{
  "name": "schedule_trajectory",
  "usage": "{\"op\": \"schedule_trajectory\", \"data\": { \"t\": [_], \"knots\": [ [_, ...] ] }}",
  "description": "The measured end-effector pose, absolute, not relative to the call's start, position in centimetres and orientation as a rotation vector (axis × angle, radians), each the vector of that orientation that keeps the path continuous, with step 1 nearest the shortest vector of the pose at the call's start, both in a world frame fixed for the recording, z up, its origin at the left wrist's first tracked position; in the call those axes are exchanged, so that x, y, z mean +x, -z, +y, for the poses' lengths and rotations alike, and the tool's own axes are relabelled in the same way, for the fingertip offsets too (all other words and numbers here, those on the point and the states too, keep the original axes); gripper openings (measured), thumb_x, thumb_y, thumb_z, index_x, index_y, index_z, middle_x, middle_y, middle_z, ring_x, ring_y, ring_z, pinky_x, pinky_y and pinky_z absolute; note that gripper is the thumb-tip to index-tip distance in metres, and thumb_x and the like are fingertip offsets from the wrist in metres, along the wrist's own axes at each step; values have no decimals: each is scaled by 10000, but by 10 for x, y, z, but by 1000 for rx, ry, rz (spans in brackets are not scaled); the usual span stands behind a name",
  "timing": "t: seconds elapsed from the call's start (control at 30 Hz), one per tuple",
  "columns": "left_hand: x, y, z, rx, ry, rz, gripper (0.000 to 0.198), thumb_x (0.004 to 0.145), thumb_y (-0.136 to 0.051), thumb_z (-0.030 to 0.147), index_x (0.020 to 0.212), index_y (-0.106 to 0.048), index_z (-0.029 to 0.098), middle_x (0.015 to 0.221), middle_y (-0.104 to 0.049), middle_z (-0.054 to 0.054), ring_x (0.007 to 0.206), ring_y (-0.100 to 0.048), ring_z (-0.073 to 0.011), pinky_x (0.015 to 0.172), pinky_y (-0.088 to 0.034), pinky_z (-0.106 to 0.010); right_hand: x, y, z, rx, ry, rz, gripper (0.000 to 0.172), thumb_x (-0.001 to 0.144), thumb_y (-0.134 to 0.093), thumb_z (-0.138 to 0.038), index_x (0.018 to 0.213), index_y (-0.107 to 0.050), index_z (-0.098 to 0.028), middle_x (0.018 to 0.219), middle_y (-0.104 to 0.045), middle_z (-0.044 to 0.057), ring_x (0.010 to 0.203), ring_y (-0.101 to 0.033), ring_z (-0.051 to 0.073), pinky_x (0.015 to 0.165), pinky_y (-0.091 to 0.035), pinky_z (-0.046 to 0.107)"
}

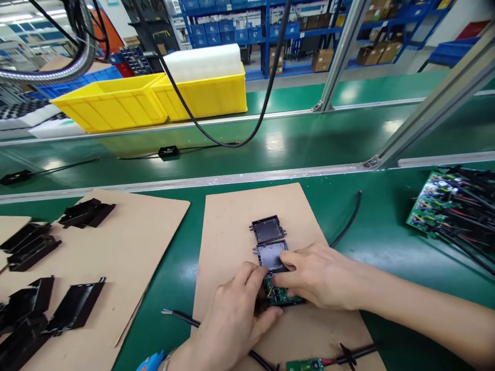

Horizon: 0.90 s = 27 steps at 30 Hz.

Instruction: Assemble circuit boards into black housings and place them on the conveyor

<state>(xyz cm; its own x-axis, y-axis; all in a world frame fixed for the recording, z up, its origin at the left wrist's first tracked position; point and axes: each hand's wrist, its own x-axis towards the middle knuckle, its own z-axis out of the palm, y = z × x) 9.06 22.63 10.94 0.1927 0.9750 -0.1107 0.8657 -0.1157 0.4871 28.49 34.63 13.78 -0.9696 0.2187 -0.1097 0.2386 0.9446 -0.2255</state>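
Note:
A green circuit board (279,294) sits in a black plastic case on the cardboard sheet, partly covered by my fingers. My left hand (235,309) grips its left end, fingertips on the upper edge and thumb at the lower. Closed over the right end of the same board is my right hand (320,275), one finger reaching the case half above. Just beyond lie two shallow black case halves, a nearer one (269,255) and a farther one (267,230). Black cable (181,315) with bared wire ends passes under my left wrist.
Another green board (305,365) with a cable lies at the near edge. Several black cases (77,306) rest on cardboard at left; wired boards (436,201) are heaped at right. A black cable (266,111) hangs ahead, before yellow bins (204,98) and a metal post (429,98).

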Motion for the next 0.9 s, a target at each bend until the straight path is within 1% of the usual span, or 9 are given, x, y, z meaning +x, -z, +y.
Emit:
{"op": "schedule_trajectory", "data": {
  "t": [0.13, 0.27, 0.37, 0.4, 0.47, 0.57, 0.63, 0.77, 0.9],
  "knots": [
    [90, -109, 228, 2108, -346, 1700, 528, 786, -699, 273, 1248, -450, 219, 1109, -589, -65, 844, -682, -262, 638, -614, -424, 281, -132, 334, 441, 273, 3012, 25, 886, -577, -217, 881, -598, -229, 862, -523, 24, 526, -401, 136, 483, -74, 309],
    [91, -112, 229, 2161, -322, 1694, 541, 766, -740, 273, 1233, -479, 189, 1080, -614, -76, 828, -691, -260, 627, -616, -393, 276, -129, 323, 543, 260, 3012, 65, 852, -569, -158, 880, -572, -217, 892, -524, 41, 536, -440, 147, 477, -71, 303],
    [85, -119, 228, 2148, -298, 1658, 591, 760, -747, 269, 1269, -463, 174, 1143, -610, -107, 862, -692, -266, 660, -612, -393, 274, -128, 320, 570, 267, 3032, 100, 846, -551, -125, 890, -568, -214, 890, -514, 46, 568, -475, 162, 472, -81, 304],
    [82, -121, 228, 2120, -315, 1647, 581, 770, -728, 252, 1278, -457, 176, 1165, -607, -112, 881, -690, -262, 677, -608, -385, 274, -128, 320, 569, 273, 3038, 103, 848, -548, -119, 882, -567, -214, 881, -509, 46, 588, -488, 170, 472, -83, 306],
    [74, -127, 227, 2040, -348, 1625, 434, 819, -640, 201, 1230, -500, 203, 1135, -634, -85, 887, -688, -238, 693, -595, -354, 275, -126, 320, 575, 285, 3048, 113, 849, -544, -106, 863, -563, -216, 860, -500, 44, 619, -499, 181, 477, -81, 312],
    [70, -130, 228, 2004, -298, 1607, 209, 885, -479, 135, 1015, -609, 234, 915, -685, -23, 792, -686, -210, 686, -573, -343, 277, -121, 319, 609, 307, 3073, 130, 841, -535, -89, 845, -557, -218, 847, -487, 34, 611, -468, 164, 485, -74, 314],
    [74, -130, 229, 2101, -249, 1603, 229, 890, -425, 114, 937, -626, 213, 812, -667, -27, 712, -669, -215, 646, -567, -358, 279, -117, 319, 630, 325, 3090, 126, 847, -531, -94, 842, -559, -217, 850, -479, 29, 605, -445, 152, 486, -76, 311],
    [88, -126, 229, 2420, -262, 1673, 265, 848, -368, 37, 901, -592, 169, 746, -597, -41, 602, -603, -217, 526, -540, -358, 280, -114, 319, 643, 352, 3115, 114, 871, -526, -108, 830, -568, -206, 850, -468, 28, 622, -442, 152, 483, -93, 315],
    [86, -121, 224, 2700, -215, 1638, 333, 829, -351, -9, 1062, -545, 129, 811, -609, -52, 645, -602, -216, 521, -532, -330, 281, -114, 320, 656, 347, 3131, 130, 883, -510, -94, 847, -581, -197, 862, -483, 34, 620, -447, 151, 478, -114, 309]
  ]
}}
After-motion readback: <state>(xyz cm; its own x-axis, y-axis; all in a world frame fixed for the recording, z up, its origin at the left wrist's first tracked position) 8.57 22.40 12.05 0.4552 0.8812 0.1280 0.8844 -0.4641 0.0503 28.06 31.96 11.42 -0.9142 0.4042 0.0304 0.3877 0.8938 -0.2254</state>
